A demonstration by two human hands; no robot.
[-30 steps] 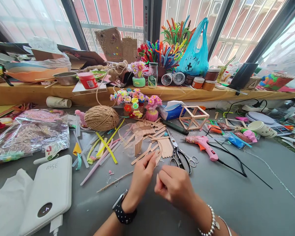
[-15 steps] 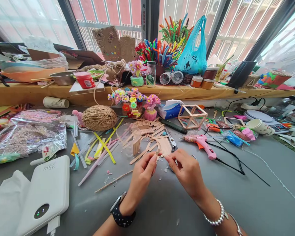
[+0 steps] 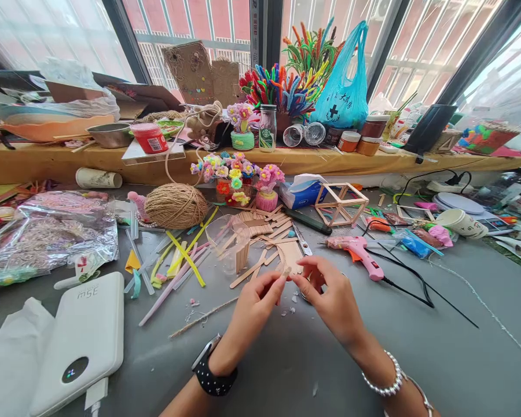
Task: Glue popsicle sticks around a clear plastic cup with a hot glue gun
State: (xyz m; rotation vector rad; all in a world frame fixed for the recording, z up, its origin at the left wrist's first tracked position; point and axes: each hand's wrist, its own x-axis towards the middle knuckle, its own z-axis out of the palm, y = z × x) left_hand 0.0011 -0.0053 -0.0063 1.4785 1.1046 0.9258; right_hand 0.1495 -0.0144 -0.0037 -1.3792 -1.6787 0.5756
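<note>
White power bank (image 3: 93, 330), eight o'clock: "35W", upside down. Blue plastic bag (image 3: 342, 87), one o'clock: a black cross (image 3: 333, 112) and Chinese characters, 大 legible. Glass jar (image 3: 267, 119), twelve o'clock: green label (image 3: 267, 139), wording too small.

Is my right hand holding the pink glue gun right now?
No, the pink glue gun lies on the grey table, clearly apart from the right hand.

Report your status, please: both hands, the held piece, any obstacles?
Left hand pinching small pale wooden-looking piece. Right hand close beside it, grip unclear. Silver metal scissors partly hidden behind right hand.
</note>
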